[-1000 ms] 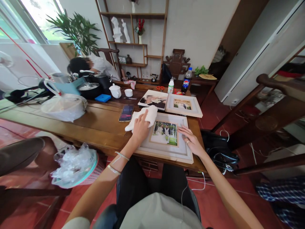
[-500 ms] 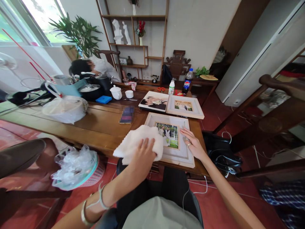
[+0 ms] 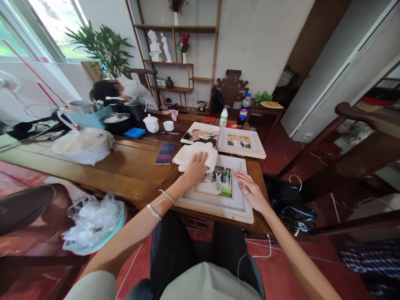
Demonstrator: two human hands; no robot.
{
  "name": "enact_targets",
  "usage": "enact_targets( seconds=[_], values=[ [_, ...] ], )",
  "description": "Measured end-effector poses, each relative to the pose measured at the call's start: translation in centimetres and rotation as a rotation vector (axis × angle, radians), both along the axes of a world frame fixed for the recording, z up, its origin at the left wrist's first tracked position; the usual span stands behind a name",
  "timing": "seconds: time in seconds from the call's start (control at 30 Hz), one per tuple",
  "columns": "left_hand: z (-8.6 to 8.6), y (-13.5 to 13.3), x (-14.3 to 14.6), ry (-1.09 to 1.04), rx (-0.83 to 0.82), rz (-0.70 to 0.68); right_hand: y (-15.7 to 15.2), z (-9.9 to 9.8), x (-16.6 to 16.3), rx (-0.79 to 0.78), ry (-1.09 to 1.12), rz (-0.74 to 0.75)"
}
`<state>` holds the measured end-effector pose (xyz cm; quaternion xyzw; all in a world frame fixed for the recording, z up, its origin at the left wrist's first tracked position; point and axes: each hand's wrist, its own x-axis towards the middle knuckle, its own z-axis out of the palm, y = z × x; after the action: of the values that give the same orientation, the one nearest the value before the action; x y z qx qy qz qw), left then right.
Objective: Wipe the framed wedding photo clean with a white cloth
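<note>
A white cloth (image 3: 184, 157) lies bunched under my left hand (image 3: 197, 166), which presses it onto the upper left corner of a picture frame (image 3: 231, 212). The frame is pale with a wide border and lies flat at the table's front edge. Its photo (image 3: 223, 183) shows people on grass; the cloth and my left hand cover part of it. My right hand (image 3: 252, 191) rests flat on the frame's right border, fingers stretched out. Behind it lie a second pale frame (image 3: 258, 146) and a photo panel (image 3: 203, 128), the panel partly hidden by the cloth.
A phone (image 3: 164, 153) lies left of the cloth. Farther back stand a white lidded pot (image 3: 151, 123), a milk bottle (image 3: 223, 118) and a cola bottle (image 3: 244, 110). A bagged container (image 3: 83, 146) sits on the table's left. Below is a bin (image 3: 117, 233) with plastic bags. A person leans at the far side.
My left hand has pushed the cloth away from me, from the frame's lower left side to its upper left corner. My right hand stays on the right border.
</note>
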<state>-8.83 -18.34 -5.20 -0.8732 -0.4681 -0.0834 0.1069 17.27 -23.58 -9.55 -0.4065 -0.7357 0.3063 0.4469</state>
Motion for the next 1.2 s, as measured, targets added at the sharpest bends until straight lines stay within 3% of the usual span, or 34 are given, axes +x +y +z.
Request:
enact_targets(
  seconds=[0.1,0.23,0.33,0.4,0.5,0.7,0.8,0.87,0.97,1.13,1.2],
  values=[
    [0.6,-2.4,0.1,0.054,-0.077,-0.004,0.0,-0.1,0.0,-0.004,-0.017,-0.003],
    [1.5,-9.2,-0.7,0.025,-0.192,-0.03,0.0,-0.1,-0.1,-0.007,-0.013,-0.008],
    [1.2,-14.2,-1.3,-0.081,-0.209,-0.05,-0.1,0.0,-0.1,0.006,-0.032,-0.009],
    [0.8,-15.6,-1.3,-0.115,-0.194,-0.043,-0.1,0.0,-0.1,0.021,-0.047,-0.004],
    [0.0,-13.7,-0.8,-0.104,-0.138,0.025,0.0,-0.2,0.1,0.059,-0.092,0.018],
    [-0.4,-3.3,0.6,-0.041,-0.017,0.141,0.4,-0.8,0.6,0.136,-0.19,0.06],
    [-0.3,-0.2,1.0,0.018,-0.001,0.076,0.4,-0.9,0.6,0.144,-0.209,0.03],
    [-0.1,-0.3,1.2,0.079,-0.042,0.01,0.3,-0.9,0.5,0.14,-0.217,-0.001],
    [0.5,-3.8,1.5,0.149,-0.134,-0.05,0.3,-0.9,0.4,0.138,-0.22,-0.037],
    [2.2,-13.8,1.7,0.174,-0.253,-0.05,0.5,-1.1,0.3,0.107,-0.202,-0.06],
    [2.3,-16.4,1.9,0.16,-0.255,-0.045,0.9,-1.2,0.1,0.085,-0.189,-0.073]
  ],
)
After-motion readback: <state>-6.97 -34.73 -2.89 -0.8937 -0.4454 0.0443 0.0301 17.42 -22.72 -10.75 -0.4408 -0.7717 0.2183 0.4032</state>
